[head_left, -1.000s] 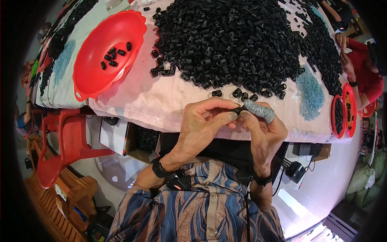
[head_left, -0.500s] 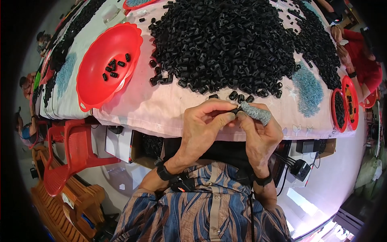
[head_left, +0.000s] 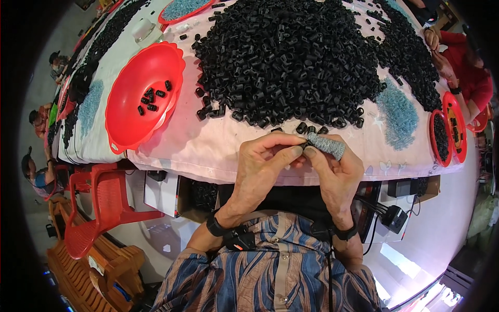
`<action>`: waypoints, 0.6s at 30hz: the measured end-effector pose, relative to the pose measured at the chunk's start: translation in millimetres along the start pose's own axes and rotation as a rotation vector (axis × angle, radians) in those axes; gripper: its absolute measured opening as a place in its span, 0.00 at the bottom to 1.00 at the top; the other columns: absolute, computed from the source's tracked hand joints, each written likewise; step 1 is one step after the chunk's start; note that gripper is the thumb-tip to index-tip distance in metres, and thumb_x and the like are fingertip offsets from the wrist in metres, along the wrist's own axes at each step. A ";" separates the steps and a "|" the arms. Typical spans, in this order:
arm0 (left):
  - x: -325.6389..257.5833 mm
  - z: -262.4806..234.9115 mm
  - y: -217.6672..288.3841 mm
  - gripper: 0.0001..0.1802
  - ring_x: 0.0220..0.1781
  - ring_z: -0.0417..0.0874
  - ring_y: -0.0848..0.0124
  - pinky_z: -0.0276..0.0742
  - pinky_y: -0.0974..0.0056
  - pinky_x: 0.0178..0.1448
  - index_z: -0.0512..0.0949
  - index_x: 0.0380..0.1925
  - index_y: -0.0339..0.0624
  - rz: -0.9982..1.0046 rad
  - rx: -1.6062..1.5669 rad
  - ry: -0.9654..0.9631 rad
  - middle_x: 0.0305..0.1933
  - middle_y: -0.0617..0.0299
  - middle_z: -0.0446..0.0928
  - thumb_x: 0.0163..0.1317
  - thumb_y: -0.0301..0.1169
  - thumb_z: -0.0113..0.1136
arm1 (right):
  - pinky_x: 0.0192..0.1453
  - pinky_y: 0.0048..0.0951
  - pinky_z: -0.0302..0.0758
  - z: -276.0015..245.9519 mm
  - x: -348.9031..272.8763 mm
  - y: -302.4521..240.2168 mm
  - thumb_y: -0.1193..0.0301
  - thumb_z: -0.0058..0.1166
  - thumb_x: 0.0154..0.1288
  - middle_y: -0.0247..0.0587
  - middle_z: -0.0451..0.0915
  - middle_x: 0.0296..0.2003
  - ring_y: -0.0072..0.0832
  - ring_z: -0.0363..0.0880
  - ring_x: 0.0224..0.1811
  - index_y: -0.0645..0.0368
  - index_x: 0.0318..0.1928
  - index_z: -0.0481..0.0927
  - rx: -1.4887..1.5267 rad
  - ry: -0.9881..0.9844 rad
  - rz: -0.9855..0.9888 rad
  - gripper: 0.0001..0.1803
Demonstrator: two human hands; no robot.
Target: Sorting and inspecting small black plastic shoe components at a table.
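Close together at the table's near edge, both hands pinch one small black plastic piece (head_left: 305,146), mostly covered by the fingertips. My left hand (head_left: 260,165) grips it between thumb and index finger. My right hand (head_left: 339,179) meets it with thumb and index finger, and the index finger wears a grey knitted sleeve (head_left: 326,145). Just beyond the fingers, a few loose black plastic pieces (head_left: 301,128) lie at the foot of a big heap of hollow black pieces (head_left: 291,67).
A scalloped red basin (head_left: 120,99) holding several black pieces stands at the left. Thin bluish clear parts (head_left: 397,112) lie right of the heap, near small red trays (head_left: 441,140). A red chair (head_left: 104,208) is at lower left; a person in red (head_left: 470,73) sits far right.
The view has shifted slightly, so the basin and chair appear a little lower and farther right. Both hands keep their pinch on the small piece, with only slight finger movement.
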State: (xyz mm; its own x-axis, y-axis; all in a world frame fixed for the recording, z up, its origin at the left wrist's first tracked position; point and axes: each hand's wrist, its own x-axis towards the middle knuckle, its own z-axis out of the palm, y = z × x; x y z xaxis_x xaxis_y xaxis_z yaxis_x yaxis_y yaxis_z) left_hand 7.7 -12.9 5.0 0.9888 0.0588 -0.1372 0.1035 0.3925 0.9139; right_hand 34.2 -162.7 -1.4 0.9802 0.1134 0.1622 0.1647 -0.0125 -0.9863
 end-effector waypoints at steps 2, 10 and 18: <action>-0.6 -0.2 -0.1 0.09 0.37 0.83 0.74 0.81 0.72 0.44 0.81 0.44 0.30 0.004 -0.010 0.000 0.38 0.56 0.83 0.65 0.19 0.59 | 0.40 0.23 0.77 -0.2 -0.6 1.4 0.80 0.61 0.61 0.40 0.82 0.35 0.24 0.81 0.36 0.68 0.40 0.82 -0.068 0.008 -0.063 0.07; -2.2 5.8 -0.6 0.09 0.38 0.84 0.74 0.82 0.73 0.43 0.80 0.44 0.29 0.035 0.017 0.053 0.38 0.57 0.83 0.65 0.20 0.59 | 0.37 0.30 0.78 5.6 2.9 8.9 0.80 0.69 0.46 0.48 0.79 0.42 0.38 0.81 0.36 0.67 0.45 0.77 -0.410 0.001 -0.519 0.23; -4.9 7.0 1.6 0.10 0.41 0.83 0.73 0.82 0.70 0.48 0.79 0.45 0.28 -0.049 -0.043 0.021 0.40 0.55 0.82 0.64 0.18 0.59 | 0.30 0.36 0.74 5.2 0.9 15.7 0.80 0.68 0.43 0.50 0.80 0.38 0.41 0.81 0.32 0.69 0.37 0.78 -0.612 0.090 -0.674 0.18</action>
State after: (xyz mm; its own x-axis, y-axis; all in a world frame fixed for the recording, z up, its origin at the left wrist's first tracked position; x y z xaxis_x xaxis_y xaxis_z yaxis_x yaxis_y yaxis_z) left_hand 3.8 -19.0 9.9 0.9801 0.0580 -0.1898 0.1463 0.4348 0.8886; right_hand 37.1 -157.7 -16.9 0.6560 0.2104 0.7248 0.7096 -0.4991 -0.4974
